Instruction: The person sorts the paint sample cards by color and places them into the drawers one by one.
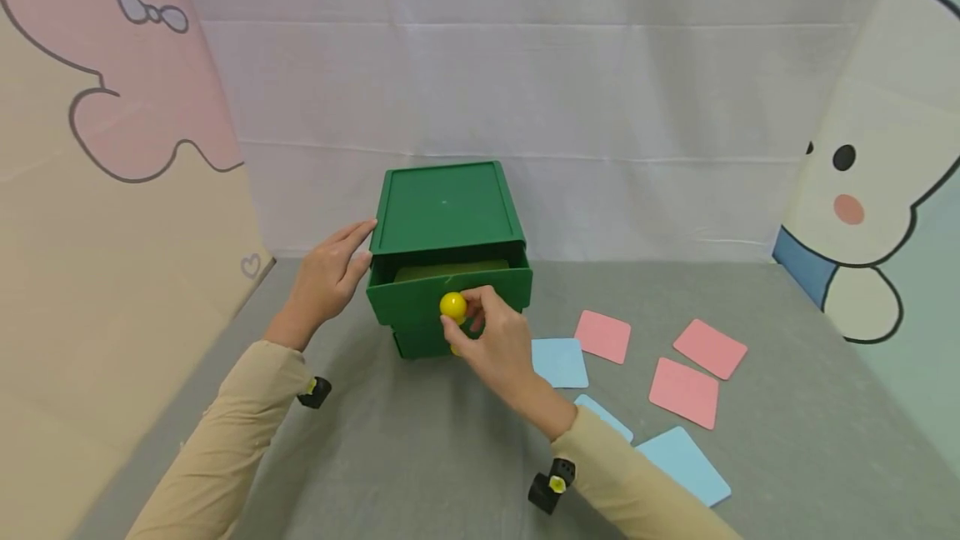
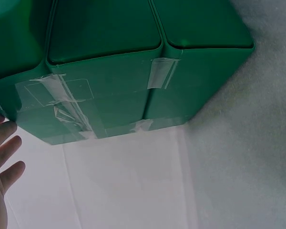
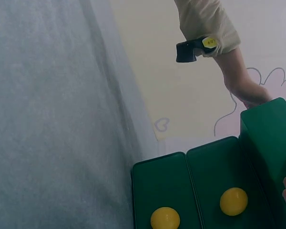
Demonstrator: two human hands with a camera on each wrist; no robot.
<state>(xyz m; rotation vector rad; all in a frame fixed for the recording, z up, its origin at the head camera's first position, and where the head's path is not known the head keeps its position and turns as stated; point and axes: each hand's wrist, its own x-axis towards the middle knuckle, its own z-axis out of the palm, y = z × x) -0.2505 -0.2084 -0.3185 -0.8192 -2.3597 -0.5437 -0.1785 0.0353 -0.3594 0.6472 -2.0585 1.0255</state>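
A green cabinet [image 1: 446, 207] of three stacked drawers stands on the grey table. Its top drawer [image 1: 405, 304] is pulled partly out, and something olive-coloured [image 1: 450, 271] shows inside. My right hand [image 1: 497, 348] pinches the round yellow knob [image 1: 452, 307] on that drawer's front between thumb and fingers. At the cabinet's left side, my left hand [image 1: 322, 280] has its fingertips against the upper edge, fingers extended. In the right wrist view, the two lower drawers are closed, each with a yellow knob [image 3: 233, 201]. Clear tape [image 2: 76, 105] crosses the cabinet's side in the left wrist view.
Pink cards [image 1: 684, 392] and light blue cards [image 1: 686, 465] lie scattered on the table to the right of the cabinet. A white cloth [image 1: 562, 98] hangs behind it. Panels with cartoon figures stand at left and right.
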